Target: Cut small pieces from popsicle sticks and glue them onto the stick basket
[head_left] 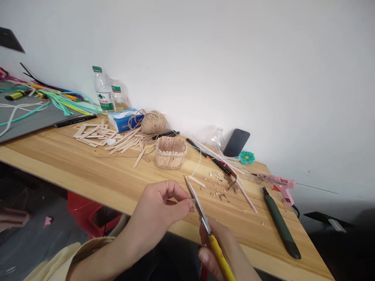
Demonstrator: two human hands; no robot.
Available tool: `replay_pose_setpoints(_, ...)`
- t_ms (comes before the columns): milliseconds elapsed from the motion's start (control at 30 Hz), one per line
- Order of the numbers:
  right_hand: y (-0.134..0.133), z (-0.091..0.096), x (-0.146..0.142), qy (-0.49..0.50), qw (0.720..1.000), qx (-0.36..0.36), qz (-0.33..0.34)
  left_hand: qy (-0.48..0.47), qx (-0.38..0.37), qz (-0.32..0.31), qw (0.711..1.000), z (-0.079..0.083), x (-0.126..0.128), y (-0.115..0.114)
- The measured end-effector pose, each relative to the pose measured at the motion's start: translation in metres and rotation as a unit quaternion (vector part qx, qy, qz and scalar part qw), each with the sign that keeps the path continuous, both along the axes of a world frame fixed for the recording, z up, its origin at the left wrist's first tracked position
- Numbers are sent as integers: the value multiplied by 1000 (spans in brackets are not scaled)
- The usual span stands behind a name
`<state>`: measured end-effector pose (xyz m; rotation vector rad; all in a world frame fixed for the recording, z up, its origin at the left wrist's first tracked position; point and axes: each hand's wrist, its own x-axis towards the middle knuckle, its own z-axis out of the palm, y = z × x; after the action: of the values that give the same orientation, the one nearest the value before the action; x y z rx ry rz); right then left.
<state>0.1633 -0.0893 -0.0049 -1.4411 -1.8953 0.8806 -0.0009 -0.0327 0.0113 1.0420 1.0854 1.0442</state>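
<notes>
Scissors (209, 230) sit grasped in the right hand (224, 236), their long axis slanting away from it and leftward, slightly parted blades just beside the fingertips of the left hand (164, 207), which press together; whether these pinch anything, I cannot tell.

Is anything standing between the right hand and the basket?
Yes, in this view: the left hand and the scissors' blades, before the right hand. Beyond them, only tabletop shows up to the basket.
</notes>
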Motion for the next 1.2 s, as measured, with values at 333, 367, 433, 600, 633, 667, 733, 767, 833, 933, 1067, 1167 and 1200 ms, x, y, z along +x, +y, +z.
replay_pose_setpoints(333, 14, -12, 8, 85, 986, -146, 0, -26, -13, -21, 999, 4, -1, 3)
replay_pose_setpoints(367, 16, -11, 8, 119, 980, -156, -25, -32, -21, -29, 999, 4, -1, 2)
replay_pose_setpoints(433, 19, -7, 8, 174, 971, -148, -76, -39, -33, -40, 998, 3, 0, 1)
replay_pose_setpoints(600, 30, 6, 0, 206, 971, -74, -95, -23, -22, -55, 998, 1, 1, 0)
replay_pose_setpoints(633, 31, 8, -3, 203, 972, -74, -91, -17, -21, -59, 998, 1, 1, 0)
replay_pose_setpoints(667, 33, 10, -7, 199, 973, -78, -87, -11, -19, -64, 998, 1, 0, 0)
replay_pose_setpoints(733, 35, 13, -13, 194, 975, -77, -80, 3, -18, -72, 997, 0, -1, 0)
replay_pose_setpoints(767, 35, 14, -16, 193, 975, -73, -78, 10, -16, -74, 997, 0, -1, 0)
replay_pose_setpoints(833, 36, 15, -20, 192, 977, -58, -76, 19, -11, -76, 997, -1, -2, 1)
replay_pose_setpoints(933, 35, 16, -22, 183, 979, -45, -82, 21, -3, -76, 997, -1, -3, 1)
replay_pose_setpoints(1067, 34, 15, -22, 164, 981, -23, -99, 23, 5, -77, 997, -2, -3, 1)
replay_pose_setpoints(1167, 35, 13, -22, 160, 982, -5, -103, 22, 6, -76, 997, -2, -2, 2)
replay_pose_setpoints(1200, 35, 13, -22, 157, 982, 2, -104, 20, 4, -75, 997, -2, -2, 2)
